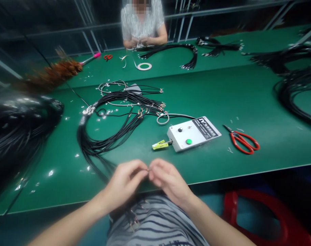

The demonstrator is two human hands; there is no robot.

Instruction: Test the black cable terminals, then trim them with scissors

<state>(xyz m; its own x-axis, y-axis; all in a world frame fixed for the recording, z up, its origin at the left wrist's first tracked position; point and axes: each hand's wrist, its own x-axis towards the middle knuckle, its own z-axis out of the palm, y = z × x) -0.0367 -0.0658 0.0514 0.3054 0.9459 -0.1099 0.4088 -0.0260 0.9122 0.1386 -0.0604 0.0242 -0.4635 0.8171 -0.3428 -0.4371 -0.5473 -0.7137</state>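
Note:
At the table's front edge, my left hand (128, 177) and my right hand (165, 177) meet fingertip to fingertip. Each is pinched closed. A tiny thin piece shows between them, too small to name. Beyond my left hand, a looped bundle of black cables (86, 136) lies on the green table (237, 89), some of its strands trailing toward my left wrist. Behind my right hand sits a white control box (182, 135) with a green button and a black knob. A yellow-green tag (160, 145) is at its left end.
Red-handled scissors (244, 141) lie right of the box. A dark cable heap (22, 136) fills the left, more cables (299, 92) the right. Across the table are a person (144, 25), a tape roll (144, 66), orange scissors (108, 57) and a brown brush (55, 73). A red chair (229, 205) stands below.

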